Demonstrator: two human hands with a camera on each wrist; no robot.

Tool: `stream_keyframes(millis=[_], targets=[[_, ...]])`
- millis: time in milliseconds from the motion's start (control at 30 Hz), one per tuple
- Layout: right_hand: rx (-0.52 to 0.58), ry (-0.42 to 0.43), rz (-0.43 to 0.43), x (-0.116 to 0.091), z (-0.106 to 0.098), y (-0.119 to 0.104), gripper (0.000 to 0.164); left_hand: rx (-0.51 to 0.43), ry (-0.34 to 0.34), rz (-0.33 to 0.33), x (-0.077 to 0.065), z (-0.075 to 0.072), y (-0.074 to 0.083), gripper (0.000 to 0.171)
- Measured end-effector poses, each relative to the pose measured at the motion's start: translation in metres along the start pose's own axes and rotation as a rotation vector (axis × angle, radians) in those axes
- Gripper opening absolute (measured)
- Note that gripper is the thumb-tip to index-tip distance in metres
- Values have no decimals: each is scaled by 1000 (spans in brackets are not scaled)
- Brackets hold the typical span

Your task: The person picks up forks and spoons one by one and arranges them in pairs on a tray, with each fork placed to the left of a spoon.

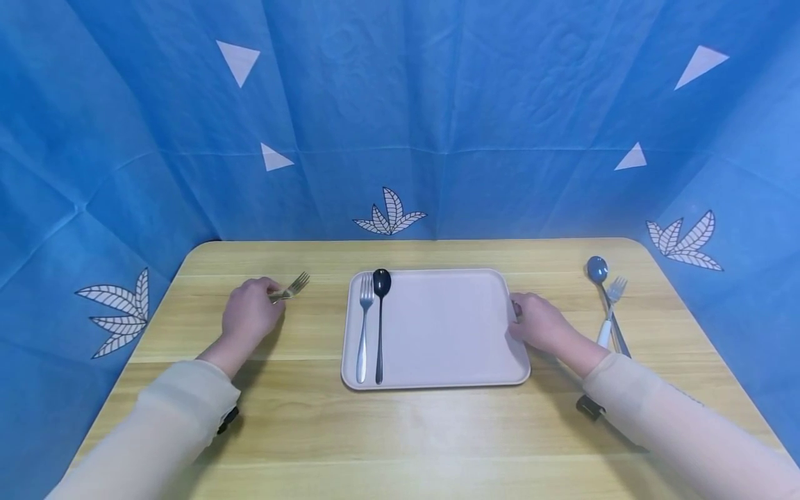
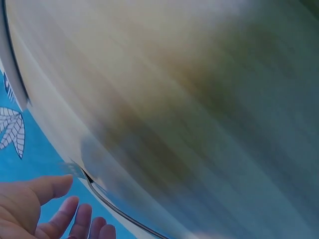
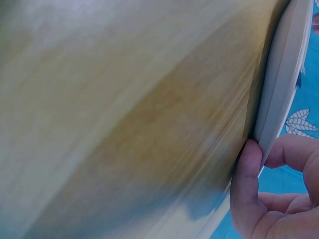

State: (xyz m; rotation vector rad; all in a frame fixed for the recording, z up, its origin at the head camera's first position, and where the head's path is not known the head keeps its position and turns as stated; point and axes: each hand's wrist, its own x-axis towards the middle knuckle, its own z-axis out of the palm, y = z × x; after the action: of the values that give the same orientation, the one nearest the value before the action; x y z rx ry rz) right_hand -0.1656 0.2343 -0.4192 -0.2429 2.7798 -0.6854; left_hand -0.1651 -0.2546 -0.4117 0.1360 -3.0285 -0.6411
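A gold-toned fork lies on the left part of the table, tines toward the back right. My left hand is over its handle end. In the left wrist view that hand's thumb and fingers stand apart, with the fork's handle beyond them. My right hand grips the right rim of a pale rectangular tray. The right wrist view has the finger and thumb pinching the tray's edge. On the tray's left side a silver fork and a black spoon lie side by side.
Right of the tray, a dark spoon and a white-handled fork lie crossed, close to the right forearm. The wooden table ends at a blue cloth backdrop behind and at both sides.
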Motion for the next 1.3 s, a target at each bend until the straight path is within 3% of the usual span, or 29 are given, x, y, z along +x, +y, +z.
stream_keyframes(millis=[333,733,1033,1300], targets=[[4,6,2,0,1,1,33,25,-58,-11,3,0,-8,36],[4,8,0,0,1,1,23,51,-149,-88,6,3,-10,33],[10,2,-3,1,1,1,28,112,-246,-117,11,-1,-7,32],[3,12,-22,3,3,4,12,159,-244,-98,14,0,-5,26]])
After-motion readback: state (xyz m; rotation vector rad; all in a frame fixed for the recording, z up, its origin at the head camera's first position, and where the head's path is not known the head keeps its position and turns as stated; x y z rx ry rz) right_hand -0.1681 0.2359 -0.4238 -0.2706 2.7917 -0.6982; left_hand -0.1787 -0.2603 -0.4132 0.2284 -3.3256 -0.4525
